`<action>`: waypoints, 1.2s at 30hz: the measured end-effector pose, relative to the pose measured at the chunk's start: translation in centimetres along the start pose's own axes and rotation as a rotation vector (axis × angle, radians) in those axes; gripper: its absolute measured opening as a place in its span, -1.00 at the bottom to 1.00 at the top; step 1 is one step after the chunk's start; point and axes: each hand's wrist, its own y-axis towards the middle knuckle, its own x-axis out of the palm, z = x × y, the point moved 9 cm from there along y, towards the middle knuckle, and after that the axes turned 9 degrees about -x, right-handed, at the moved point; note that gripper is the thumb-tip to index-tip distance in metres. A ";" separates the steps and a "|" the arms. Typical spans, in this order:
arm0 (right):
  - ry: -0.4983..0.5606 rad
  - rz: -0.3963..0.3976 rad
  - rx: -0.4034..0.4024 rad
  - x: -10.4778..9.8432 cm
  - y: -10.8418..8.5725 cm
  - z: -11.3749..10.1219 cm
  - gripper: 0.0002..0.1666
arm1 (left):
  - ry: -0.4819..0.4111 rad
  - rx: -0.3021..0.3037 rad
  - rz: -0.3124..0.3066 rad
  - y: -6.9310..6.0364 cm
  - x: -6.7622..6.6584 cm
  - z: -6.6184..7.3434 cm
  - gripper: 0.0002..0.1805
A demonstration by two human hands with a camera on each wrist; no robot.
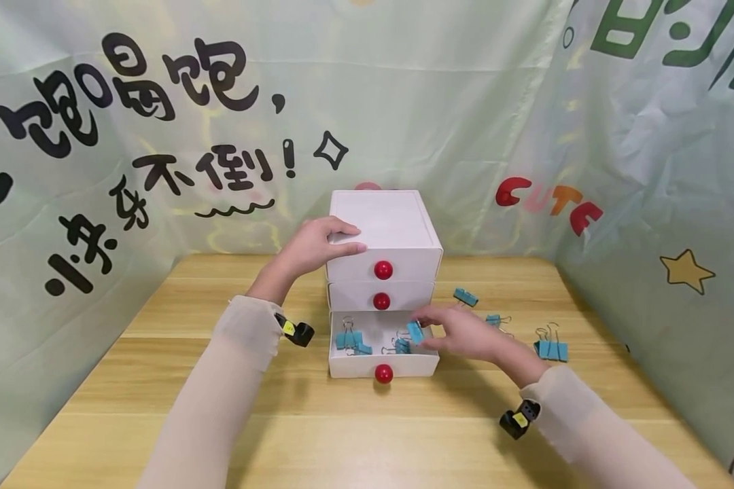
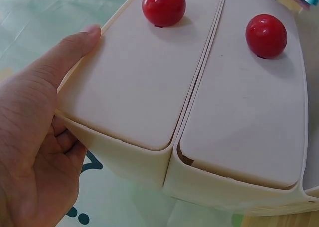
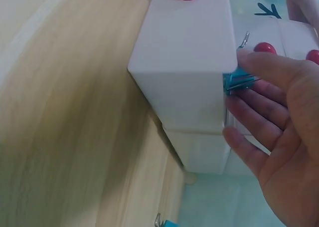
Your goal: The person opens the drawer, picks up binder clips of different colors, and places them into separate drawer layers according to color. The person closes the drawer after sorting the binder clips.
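Note:
A white three-drawer box [image 1: 382, 217] with red knobs stands on the table, its bottom drawer [image 1: 357, 367] pulled out. Several blue binder clips [image 1: 348, 339] lie inside that drawer. My right hand [image 1: 465, 331] pinches another blue binder clip [image 1: 415, 332] between thumb and fingers, over the drawer's right side. The right wrist view shows this held clip [image 3: 238, 81] close to the drawer's wall. My left hand [image 1: 315, 244] rests on the box's upper left edge; in the left wrist view its thumb lies along the edge beside the top drawer front [image 2: 129, 72].
Right of the box, more blue binder clips lie on the wooden table [image 1: 367, 435]: one near the back [image 1: 466, 297], one behind my right wrist [image 1: 493, 319], and one farther right [image 1: 551, 349]. A printed cloth [image 1: 416, 102] hangs behind and along the sides.

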 end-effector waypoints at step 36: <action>-0.085 0.155 -0.018 -1.2 -2.3 2.2 -0.63 | 0.002 0.011 0.011 0.0 0.1 0.2 -0.44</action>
